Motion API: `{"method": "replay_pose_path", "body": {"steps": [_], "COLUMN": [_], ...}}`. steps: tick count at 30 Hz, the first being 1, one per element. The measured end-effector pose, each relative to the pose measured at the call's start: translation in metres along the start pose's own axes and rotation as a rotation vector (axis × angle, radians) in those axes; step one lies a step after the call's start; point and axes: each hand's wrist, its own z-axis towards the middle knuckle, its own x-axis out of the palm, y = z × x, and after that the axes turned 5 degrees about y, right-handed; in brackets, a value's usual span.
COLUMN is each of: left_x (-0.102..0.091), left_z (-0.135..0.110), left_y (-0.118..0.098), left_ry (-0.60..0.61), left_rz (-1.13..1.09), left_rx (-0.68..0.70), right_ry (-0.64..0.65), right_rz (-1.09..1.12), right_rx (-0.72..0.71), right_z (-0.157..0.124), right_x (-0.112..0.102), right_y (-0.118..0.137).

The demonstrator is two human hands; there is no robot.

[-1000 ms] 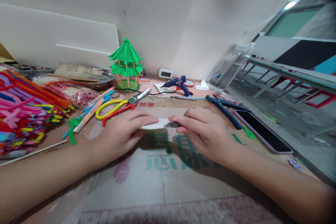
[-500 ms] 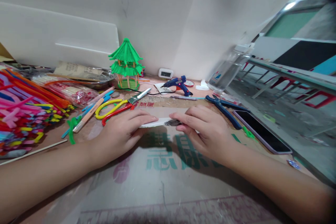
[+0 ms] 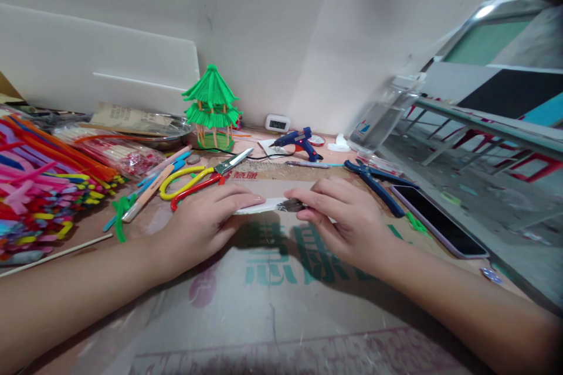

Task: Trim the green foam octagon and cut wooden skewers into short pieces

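Note:
Both hands meet over a sheet of cardboard (image 3: 281, 299) printed with green characters. My left hand (image 3: 206, 222) holds the left end of a thin white strip (image 3: 259, 206) with its fingers closed on it. My right hand (image 3: 347, 220) pinches the strip's right end, where a small dark grey piece (image 3: 289, 205) shows between the fingertips. The strip hangs just above the cardboard.
A heap of coloured pipe cleaners (image 3: 39, 187) fills the left. Scissors with yellow and red handles (image 3: 197, 179), a green pagoda model (image 3: 212, 106), a blue glue gun (image 3: 299, 142), blue pliers (image 3: 373, 179) and a phone (image 3: 440, 220) lie around the hands.
My right hand has shifted very slightly. Otherwise both hands keep their hold on the strip in the same place.

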Motion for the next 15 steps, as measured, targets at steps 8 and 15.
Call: {"method": "replay_pose_path", "body": {"steps": [8, 15], "left_x": [-0.0004, 0.0007], "left_z": [0.0010, 0.0014], "left_y": [-0.0017, -0.0011], "left_ry": [-0.005, -0.012], "left_rz": [-0.009, -0.002], "left_rx": [0.004, 0.012], "right_ry": [-0.008, -0.019], "right_rz": [0.007, 0.003], "right_rx": [-0.016, -0.019], "right_z": [-0.0001, 0.0009], "right_x": [0.0013, 0.0007], "right_y": [-0.0011, -0.0011]}}
